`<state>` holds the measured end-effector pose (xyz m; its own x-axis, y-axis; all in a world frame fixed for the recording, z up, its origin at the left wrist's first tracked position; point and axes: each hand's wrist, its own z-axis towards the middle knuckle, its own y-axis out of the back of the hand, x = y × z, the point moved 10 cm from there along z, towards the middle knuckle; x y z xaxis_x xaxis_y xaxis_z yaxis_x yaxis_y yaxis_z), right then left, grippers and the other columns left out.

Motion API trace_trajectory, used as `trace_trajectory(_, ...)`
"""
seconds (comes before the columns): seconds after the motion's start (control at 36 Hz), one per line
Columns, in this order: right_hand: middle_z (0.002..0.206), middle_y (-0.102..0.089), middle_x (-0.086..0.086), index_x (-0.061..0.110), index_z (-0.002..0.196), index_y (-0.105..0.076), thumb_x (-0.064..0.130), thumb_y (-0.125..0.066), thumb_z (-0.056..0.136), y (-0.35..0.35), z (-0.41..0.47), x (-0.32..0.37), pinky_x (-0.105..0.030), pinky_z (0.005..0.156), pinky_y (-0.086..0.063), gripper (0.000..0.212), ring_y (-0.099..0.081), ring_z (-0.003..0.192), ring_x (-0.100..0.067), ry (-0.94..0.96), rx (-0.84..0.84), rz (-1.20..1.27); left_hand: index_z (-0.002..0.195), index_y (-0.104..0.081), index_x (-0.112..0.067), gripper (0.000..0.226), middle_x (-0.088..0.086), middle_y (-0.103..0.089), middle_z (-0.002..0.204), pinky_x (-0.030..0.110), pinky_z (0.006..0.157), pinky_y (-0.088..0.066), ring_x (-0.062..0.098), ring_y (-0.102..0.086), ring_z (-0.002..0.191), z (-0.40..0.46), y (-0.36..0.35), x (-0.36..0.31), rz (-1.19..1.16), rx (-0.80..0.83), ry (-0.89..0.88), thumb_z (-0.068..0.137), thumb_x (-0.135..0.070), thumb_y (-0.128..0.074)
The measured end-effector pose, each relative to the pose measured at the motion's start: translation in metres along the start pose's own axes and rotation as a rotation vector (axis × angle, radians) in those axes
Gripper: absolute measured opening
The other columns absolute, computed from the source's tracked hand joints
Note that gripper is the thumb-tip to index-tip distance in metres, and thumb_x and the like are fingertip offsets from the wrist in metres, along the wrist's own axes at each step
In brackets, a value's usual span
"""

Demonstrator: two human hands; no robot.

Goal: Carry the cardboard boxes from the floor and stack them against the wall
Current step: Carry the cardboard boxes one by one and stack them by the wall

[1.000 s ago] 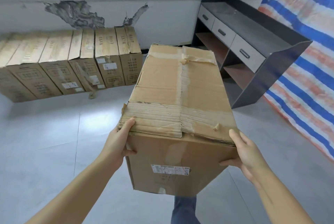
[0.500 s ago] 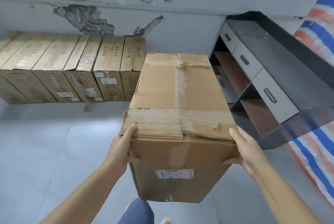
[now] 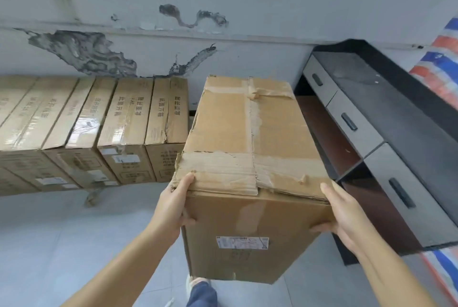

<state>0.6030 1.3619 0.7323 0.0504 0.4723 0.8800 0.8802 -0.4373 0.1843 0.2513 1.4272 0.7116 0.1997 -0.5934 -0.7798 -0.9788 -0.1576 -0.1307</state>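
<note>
The big taped box (image 3: 250, 148) was mid-carry, off the floor, left hand (image 3: 173, 207) and right hand (image 3: 343, 217) gripping its near corners, so I'd guess next was lowering it beside the row of boxes (image 3: 99, 130) at the wall (image 3: 247, 9).

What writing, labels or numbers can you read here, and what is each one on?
"此面开箱": printed twice on the top of the rightmost brown cardboard box in the row against the wall, and on its neighbour.
White shipping label on the near face of the large taped cardboard box held in both hands: too small to read.
White labels on the row's fronts: blurred.
</note>
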Motion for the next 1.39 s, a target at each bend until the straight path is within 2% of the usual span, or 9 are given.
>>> trace_trajectory(0.17,0.139,-0.05,0.004,0.028,0.141,-0.047,0.035,-0.046,0.1,-0.03,0.066,0.042,-0.052,0.064,-0.058,0.042,-0.05,0.119,-0.027,-0.019,-0.021,-0.021,0.111,-0.061,-0.03,0.018,-0.019,-0.058,0.101,0.058,0.087,-0.052,0.003,-0.054,0.09,0.068,-0.02,-0.055,-0.017,0.017,-0.006,0.095,-0.035,-0.055)
trace_trajectory(0.28,0.136,-0.053,0.006,0.028,0.139,-0.049,0.034,-0.045,0.1,-0.055,0.112,0.069,-0.057,0.068,-0.057,0.04,-0.052,0.114,-0.022,-0.008,0.016,-0.028,0.103,-0.061,-0.031,0.011,-0.014,-0.06,0.104,0.053,0.082,-0.053,0.007,-0.056,0.094,0.107,-0.028,-0.081,-0.039,0.003,-0.013,0.094,-0.035,-0.056)
trace_trajectory(0.39,0.142,-0.048,0.005,0.029,0.141,-0.046,0.038,-0.048,0.098,-0.08,0.164,0.087,-0.05,0.063,-0.058,0.044,-0.047,0.125,-0.027,-0.01,0.057,-0.047,0.097,-0.06,-0.031,0.006,-0.012,-0.06,0.103,0.054,0.082,-0.052,0.008,-0.055,0.093,0.144,-0.032,-0.1,-0.067,-0.042,-0.022,0.094,-0.034,-0.056)
trace_trajectory(0.67,0.126,-0.061,0.002,0.029,0.138,-0.048,0.033,-0.044,0.101,-0.145,0.32,0.138,-0.05,0.064,-0.058,0.038,-0.058,0.109,-0.027,-0.029,0.177,-0.117,0.1,-0.062,-0.031,0.009,-0.009,-0.06,0.108,0.054,0.083,-0.053,0.014,-0.054,0.101,0.265,-0.068,-0.146,-0.113,-0.172,-0.024,0.093,-0.035,-0.057)
trace_trajectory(0.83,0.144,-0.048,0.002,0.026,0.145,-0.04,0.036,-0.048,0.098,-0.186,0.438,0.145,-0.042,0.059,-0.058,0.048,-0.048,0.126,-0.028,-0.082,0.219,-0.176,0.102,-0.06,-0.021,0.017,-0.003,-0.058,0.105,0.055,0.083,-0.054,0.014,-0.055,0.099,0.356,-0.091,-0.161,-0.133,-0.255,0.038,0.093,-0.035,-0.057)
trace_trajectory(1.06,0.149,-0.041,0.002,0.025,0.148,-0.034,0.037,-0.051,0.096,-0.218,0.535,0.094,-0.039,0.064,-0.058,0.056,-0.052,0.123,-0.028,-0.155,0.202,-0.146,0.098,-0.062,-0.02,0.014,-0.001,-0.059,0.096,0.05,0.084,-0.053,0.018,-0.057,0.094,0.463,-0.101,-0.142,-0.102,-0.269,0.09,0.094,-0.032,-0.056)
trace_trajectory(1.25,0.146,-0.04,0.008,0.021,0.152,-0.025,0.025,-0.045,0.1,-0.253,0.558,0.023,-0.046,0.084,-0.052,0.055,-0.052,0.114,-0.016,-0.279,0.214,-0.072,0.097,-0.059,-0.024,0.008,-0.006,-0.062,0.094,0.037,0.082,-0.049,0.008,-0.058,0.087,0.52,-0.083,-0.092,-0.062,-0.341,0.103,0.096,-0.028,-0.052)
trace_trajectory(1.31,0.14,-0.045,0.008,0.023,0.151,-0.025,0.02,-0.043,0.101,-0.256,0.561,0.001,-0.047,0.089,-0.049,0.053,-0.057,0.103,-0.015,-0.326,0.214,-0.051,0.11,-0.058,-0.025,0.016,-0.007,-0.063,0.103,0.035,0.083,-0.048,0.007,-0.058,0.094,0.524,-0.077,-0.069,-0.045,-0.362,0.132,0.096,-0.031,-0.052)
trace_trajectory(1.39,0.144,-0.047,0.003,0.023,0.15,-0.03,0.014,-0.043,0.101,-0.258,0.561,-0.03,-0.04,0.083,-0.05,0.051,-0.055,0.117,-0.022,-0.392,0.225,-0.076,0.126,-0.049,-0.027,0.033,-0.004,-0.056,0.121,0.043,0.092,-0.044,0.014,-0.052,0.106,0.526,-0.068,-0.032,0.012,-0.354,0.285,0.096,-0.041,-0.051)
